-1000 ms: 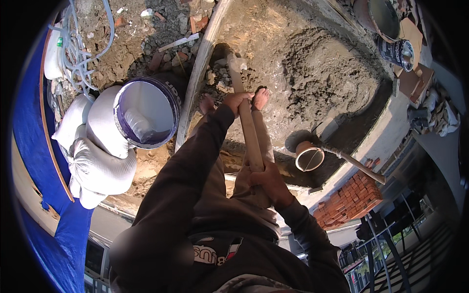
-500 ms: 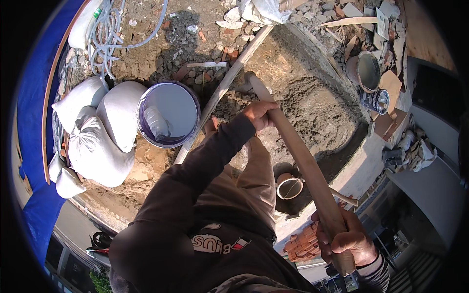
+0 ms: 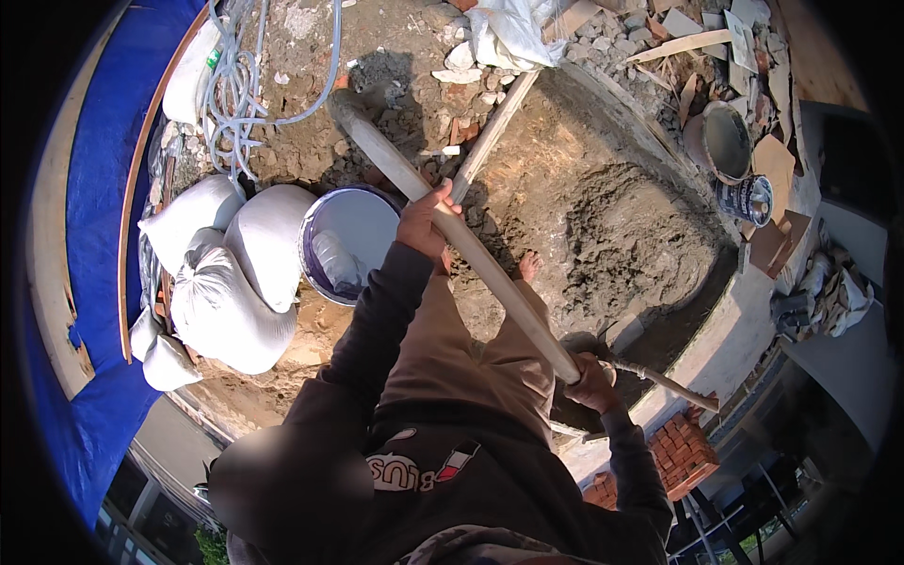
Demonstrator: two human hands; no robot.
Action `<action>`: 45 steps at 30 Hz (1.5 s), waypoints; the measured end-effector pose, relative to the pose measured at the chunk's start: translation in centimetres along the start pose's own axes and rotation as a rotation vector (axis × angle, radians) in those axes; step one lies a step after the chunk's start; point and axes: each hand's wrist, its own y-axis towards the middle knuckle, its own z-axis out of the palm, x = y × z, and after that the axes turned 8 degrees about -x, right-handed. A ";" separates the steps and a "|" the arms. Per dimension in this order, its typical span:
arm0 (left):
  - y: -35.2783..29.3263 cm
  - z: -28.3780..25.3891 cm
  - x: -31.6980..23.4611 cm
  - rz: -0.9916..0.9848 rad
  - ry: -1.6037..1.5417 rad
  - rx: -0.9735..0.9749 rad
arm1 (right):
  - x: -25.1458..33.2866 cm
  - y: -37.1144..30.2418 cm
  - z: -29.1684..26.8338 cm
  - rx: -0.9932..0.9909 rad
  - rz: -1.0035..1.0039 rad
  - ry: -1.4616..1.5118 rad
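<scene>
A long wooden tool handle (image 3: 490,273) slants from the upper left down to the lower right across my legs. My left hand (image 3: 426,222) is closed round its upper part, just right of the paint bucket (image 3: 303,235). Lower down, my right hand (image 3: 593,384) grips the near end beside my right thigh. The far end lies over rubble and soil beyond the wooden board (image 3: 499,122); whatever head it carries cannot be made out. Wet grey mortar (image 3: 631,235) lies heaped right of my bare feet. The bucket holds pale liquid and a clear plastic container.
White sacks (image 3: 235,311) stand left of the bucket, below a coiled clear hose (image 3: 235,104). A low concrete edge (image 3: 692,339) bounds the mortar at right. Beyond lie a mortar-caked bucket (image 3: 725,141), a paint can (image 3: 746,200), broken boards and stacked red bricks (image 3: 680,452).
The handle's far end has swung up and left, from over the mortar to past the board. My left hand moved left with it; my right hand moved up and left, nearer my thigh.
</scene>
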 end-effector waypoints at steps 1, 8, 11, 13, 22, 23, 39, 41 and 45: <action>1.0 -1.4 0.3 0.061 0.019 -0.034 | -4.6 3.5 2.6 -0.062 -0.017 0.006; -1.9 -1.2 -3.4 0.304 0.000 0.135 | -7.9 14.4 7.1 -0.466 -0.222 -0.314; -4.2 -2.1 -5.3 0.311 0.003 0.131 | -6.2 12.9 8.3 -0.488 -0.363 -0.248; -5.7 -3.6 -5.6 0.334 0.020 0.173 | -4.5 10.8 8.3 -0.520 -0.413 -0.242; -8.8 -6.1 -3.7 0.204 0.019 0.093 | -8.6 2.6 9.5 -0.345 -0.162 -0.540; -8.7 -6.3 -3.7 0.186 -0.002 0.121 | -8.6 1.6 9.7 -0.387 -0.172 -0.531; -11.0 -1.9 9.5 -0.106 0.457 0.305 | -6.4 -15.9 18.3 -0.436 0.328 -0.025; -8.7 -1.5 12.6 -0.263 0.441 0.241 | -7.1 -17.2 21.1 -0.489 0.381 0.100; 0.1 -1.4 19.7 -0.241 0.588 0.255 | -8.8 -14.9 23.5 -0.561 0.506 0.386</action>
